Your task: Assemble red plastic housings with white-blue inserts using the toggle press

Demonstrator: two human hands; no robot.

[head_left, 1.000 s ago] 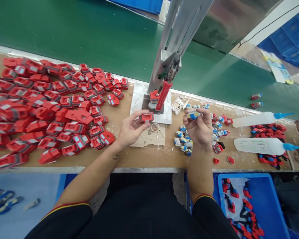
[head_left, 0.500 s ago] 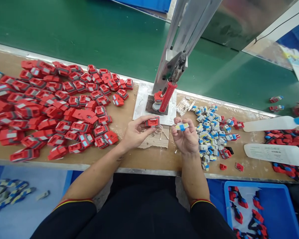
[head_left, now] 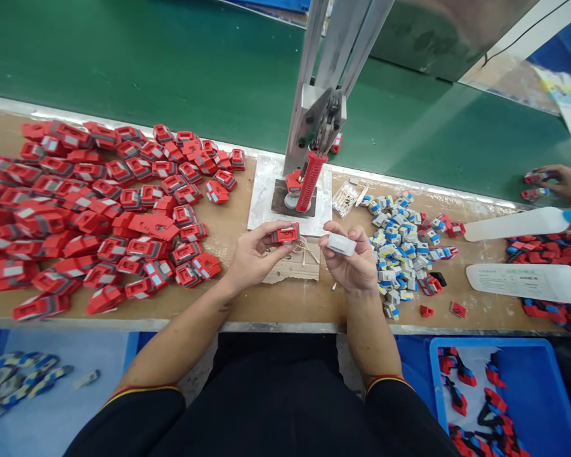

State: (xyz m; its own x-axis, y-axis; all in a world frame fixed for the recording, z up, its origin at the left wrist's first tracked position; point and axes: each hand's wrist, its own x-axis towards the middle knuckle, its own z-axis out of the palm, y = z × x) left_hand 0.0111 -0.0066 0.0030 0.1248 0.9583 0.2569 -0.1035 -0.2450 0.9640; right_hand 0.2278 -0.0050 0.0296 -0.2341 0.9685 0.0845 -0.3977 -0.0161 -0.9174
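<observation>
Factory assembly line, conveyor belt [head_left: 171, 70], part piles [head_left: 99, 203]

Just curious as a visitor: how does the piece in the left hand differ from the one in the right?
The red piece is bright red with a rectangular opening; the pale piece shows a plain whitish face. The red piece looks chunkier, the pale piece slimmer. The left hand holds the red piece near the red pile, the right hand the pale piece. Both are pinched at the fingertips.

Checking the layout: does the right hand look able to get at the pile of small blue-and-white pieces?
Probably yes: the right hand holds a small white piece, but the pile lies just beside it, nothing between.
</observation>
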